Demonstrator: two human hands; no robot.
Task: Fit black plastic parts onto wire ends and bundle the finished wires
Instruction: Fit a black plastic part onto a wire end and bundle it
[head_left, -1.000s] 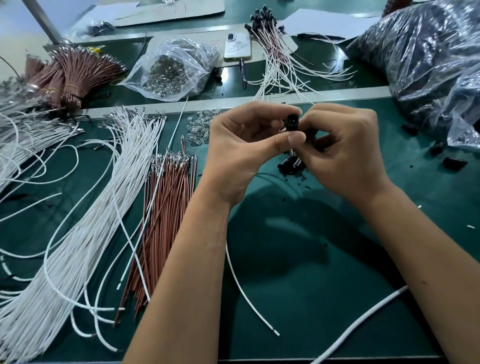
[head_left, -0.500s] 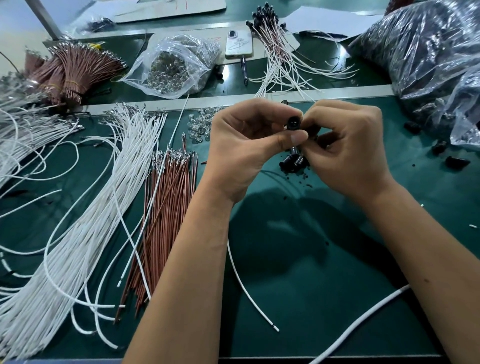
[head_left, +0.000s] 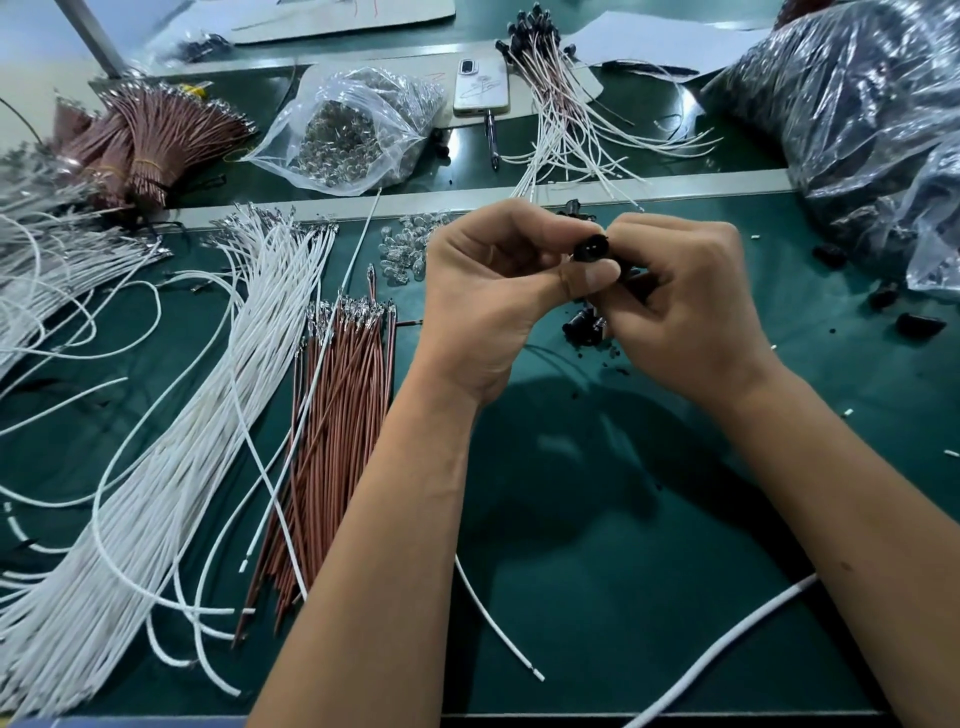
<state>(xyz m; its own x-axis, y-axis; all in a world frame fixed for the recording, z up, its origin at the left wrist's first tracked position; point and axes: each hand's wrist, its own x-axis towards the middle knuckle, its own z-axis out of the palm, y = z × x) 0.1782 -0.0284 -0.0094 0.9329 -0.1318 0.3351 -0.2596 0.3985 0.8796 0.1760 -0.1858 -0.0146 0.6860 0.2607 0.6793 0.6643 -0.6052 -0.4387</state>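
At the frame's upper centre, above the green worktop (head_left: 597, 519), the left hand (head_left: 483, 296) and right hand (head_left: 691, 306) both pinch one black plastic part (head_left: 590, 248) in their fingers, likely steadying it to seat a wire end.

Matt green mat (head_left: 597, 519); glossy black plastic part (head_left: 591, 247); crinkly clear bag (head_left: 358, 130).

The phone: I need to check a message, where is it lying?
In the head view the phone lies at the far middle of the bench, between the clear bag of small parts on its left and the finished wires on its right.
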